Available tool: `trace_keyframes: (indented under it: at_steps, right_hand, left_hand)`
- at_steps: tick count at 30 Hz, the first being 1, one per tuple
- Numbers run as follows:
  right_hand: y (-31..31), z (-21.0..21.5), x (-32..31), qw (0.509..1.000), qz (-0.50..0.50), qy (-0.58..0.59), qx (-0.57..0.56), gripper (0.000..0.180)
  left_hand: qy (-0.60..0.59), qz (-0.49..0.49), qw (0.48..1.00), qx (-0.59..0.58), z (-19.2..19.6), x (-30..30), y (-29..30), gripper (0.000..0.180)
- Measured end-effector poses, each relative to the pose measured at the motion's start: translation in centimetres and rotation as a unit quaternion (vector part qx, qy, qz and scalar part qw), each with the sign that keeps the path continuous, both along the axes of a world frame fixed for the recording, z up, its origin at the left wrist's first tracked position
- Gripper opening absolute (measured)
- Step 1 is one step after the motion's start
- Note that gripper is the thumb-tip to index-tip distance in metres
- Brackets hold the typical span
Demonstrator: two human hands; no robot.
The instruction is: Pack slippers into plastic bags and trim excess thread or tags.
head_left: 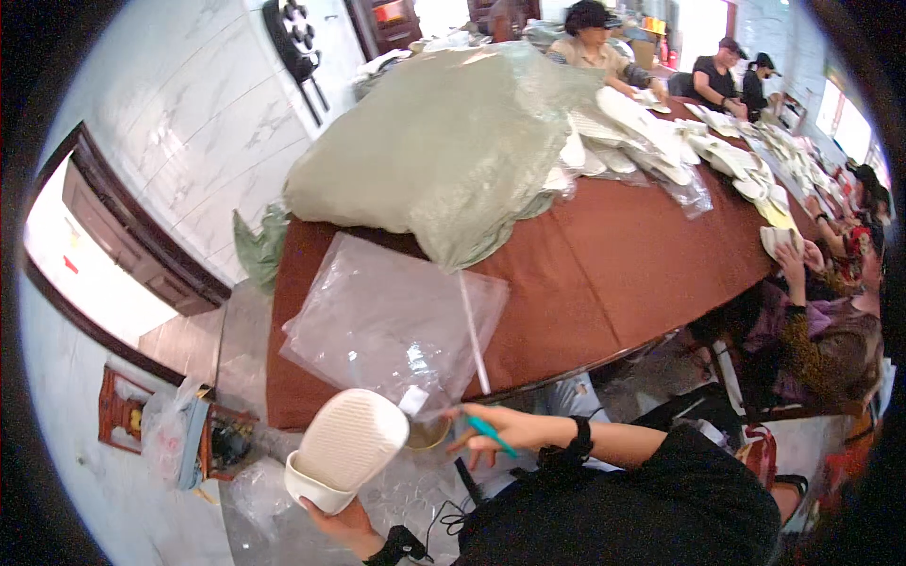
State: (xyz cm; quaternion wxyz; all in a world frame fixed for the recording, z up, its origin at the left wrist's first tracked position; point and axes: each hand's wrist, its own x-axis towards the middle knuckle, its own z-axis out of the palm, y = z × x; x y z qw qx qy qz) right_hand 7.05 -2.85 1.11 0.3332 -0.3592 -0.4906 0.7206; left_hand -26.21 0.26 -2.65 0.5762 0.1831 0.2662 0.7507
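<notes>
A white slide sandal (351, 436) is tilted up in my left hand (342, 524), its ribbed footbed facing me and its strap end down by my fingers. The fingers of that hand are closed around the strap end, partly hidden beneath it. To the right, my right hand (500, 429) grips a slim teal pen-like tool (489, 435); its exact kind I cannot make out. The tool is apart from the sandal. Just beyond both hands, a clear plastic bag (377, 307) lies flat on the brown-covered table (576, 274), with a small white piece (412, 400) near its front edge.
A large, full grey-green sack (434, 141) lies on the table's far left. White slides (651, 141) are piled along the table to the right. Several other people sit around it, one near person's hand (795, 269) touching a slide. A small wooden chair (226, 439) stands at left.
</notes>
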Motion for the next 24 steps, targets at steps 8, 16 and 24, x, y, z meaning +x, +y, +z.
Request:
trace_keyframes:
  at_steps: [8,16,24]
  right_hand:
    - [-6.6,0.8,6.6,0.95,-0.297,0.092,-0.039,0.061]
    - [-11.8,-3.5,29.1,0.725,-0.581,0.361,0.085,0.018]
    - [-2.0,-1.0,42.3,0.697,-0.642,0.287,0.143,0.034]
  left_hand:
    - [0.141,-0.331,0.932,0.044,0.5,11.6,1.4,0.066]
    - [0.469,-0.253,0.841,0.097,5.2,18.9,5.3,0.04]
    - [0.879,-0.029,0.427,0.211,-2.1,17.4,11.8,0.049]
